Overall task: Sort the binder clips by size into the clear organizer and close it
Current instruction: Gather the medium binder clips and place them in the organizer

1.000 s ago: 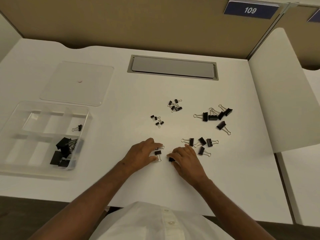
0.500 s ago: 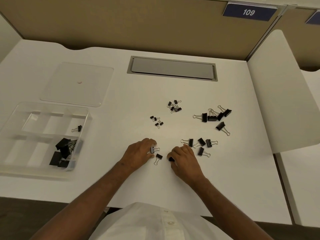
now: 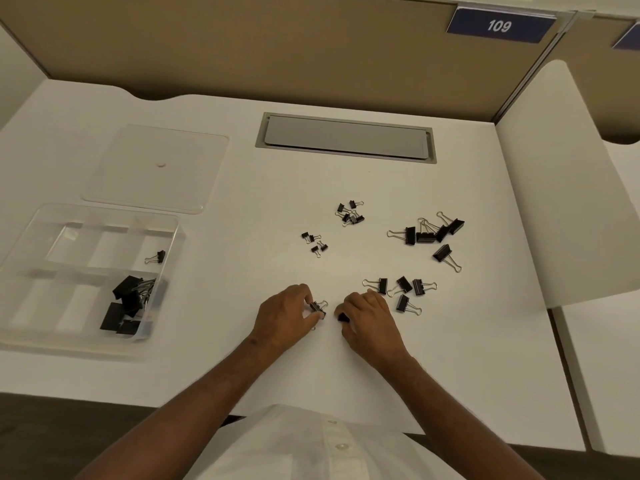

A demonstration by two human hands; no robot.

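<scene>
At far left I see the organizer [image 3: 41, 237] sitting open on the desk [image 3: 242, 188], with its lid [image 3: 156, 168] lying flat just behind it. Its near right compartment holds a heap of large clips [image 3: 130, 303], and the compartment behind that holds one small clip [image 3: 157, 257].

My left hand [image 3: 284, 318] rests on the desk near the front edge, thumb and fingers pinching a clip [image 3: 318, 307] whose wire handles point right. Just beside it, with a narrow gap between them, my right hand [image 3: 369, 320] has its fingers curled down over a black clip [image 3: 343, 318] at the fingertips; I cannot tell how firmly it is held.

Behind the hands lies a tiny group [image 3: 314, 242] of loose clips, and farther back a second tiny cluster [image 3: 350, 213]. Right of my right hand are four medium clips [image 3: 401, 289], nearly touching its knuckles. Behind those, towards the right, is a bunch of bigger clips [image 3: 427, 232], one lying a little apart on the near side.

At the desk's back a grey cable hatch [image 3: 346, 137] sits flush, and a tag [image 3: 498, 26] reading 109 hangs on the partition.
</scene>
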